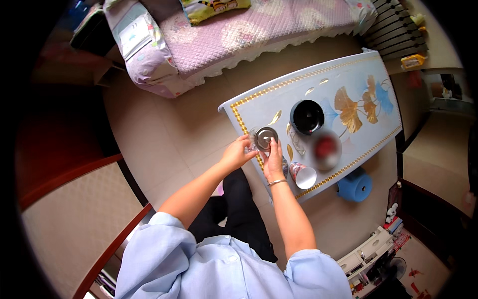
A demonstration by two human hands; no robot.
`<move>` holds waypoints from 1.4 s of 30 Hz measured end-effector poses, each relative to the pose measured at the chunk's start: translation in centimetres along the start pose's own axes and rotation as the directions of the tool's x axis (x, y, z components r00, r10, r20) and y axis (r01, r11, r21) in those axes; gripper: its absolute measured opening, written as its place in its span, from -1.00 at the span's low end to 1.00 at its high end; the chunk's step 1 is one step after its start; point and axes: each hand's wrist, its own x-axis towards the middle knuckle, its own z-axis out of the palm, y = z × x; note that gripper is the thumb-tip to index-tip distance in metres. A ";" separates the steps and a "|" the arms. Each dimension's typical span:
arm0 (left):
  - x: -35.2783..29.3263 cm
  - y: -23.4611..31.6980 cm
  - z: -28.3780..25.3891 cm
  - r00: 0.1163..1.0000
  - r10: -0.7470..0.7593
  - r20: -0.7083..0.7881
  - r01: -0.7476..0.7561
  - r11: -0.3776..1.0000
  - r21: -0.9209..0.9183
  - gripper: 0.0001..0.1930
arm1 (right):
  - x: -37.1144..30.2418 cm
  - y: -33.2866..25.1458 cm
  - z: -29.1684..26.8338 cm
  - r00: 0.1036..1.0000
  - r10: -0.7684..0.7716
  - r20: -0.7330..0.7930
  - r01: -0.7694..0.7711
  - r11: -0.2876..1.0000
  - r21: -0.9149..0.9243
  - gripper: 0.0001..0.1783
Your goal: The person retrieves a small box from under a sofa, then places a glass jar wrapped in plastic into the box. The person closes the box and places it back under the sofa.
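Note:
A glass jar with a round silver-coloured metal lid [266,137] is between my two hands at the table's near left edge. My left hand [240,153] grips the jar's side, its fingers curled round the clear wall. From the right, my right hand [272,160] holds the jar too, fingertips on the lid's rim. The lid sits on the jar; whether it is loose I cannot tell. Close to my right wrist a patterned cup [302,175] lies tipped, its white opening toward me. Another patterned thing is partly hidden behind that wrist.
A black bowl [307,117] stands on the cloth-covered table [269,99]. Nearby is a blurred round thing with a red middle [326,149]. A blue stool [354,185] stands by the table's right side. Beyond is a sofa [234,37] with a pink quilted cover.

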 end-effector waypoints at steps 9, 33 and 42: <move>11.0 -3.4 3.2 0.984 -0.034 0.177 0.025 0.998 0.056 -0.70 | 10.9 0.6 -3.2 0.998 0.038 -0.041 -0.035 0.997 0.073 -0.43; 13.6 -2.4 2.3 0.995 -0.062 0.075 0.063 0.998 -0.015 -0.43 | 13.4 0.4 -2.3 0.952 -0.090 -0.294 0.086 0.996 -0.026 -0.44; 13.4 -1.4 3.2 0.992 0.018 0.122 -0.016 1.000 -0.013 -0.16 | 13.0 -0.1 -3.2 0.936 -0.161 -0.312 0.124 0.983 -0.136 -0.43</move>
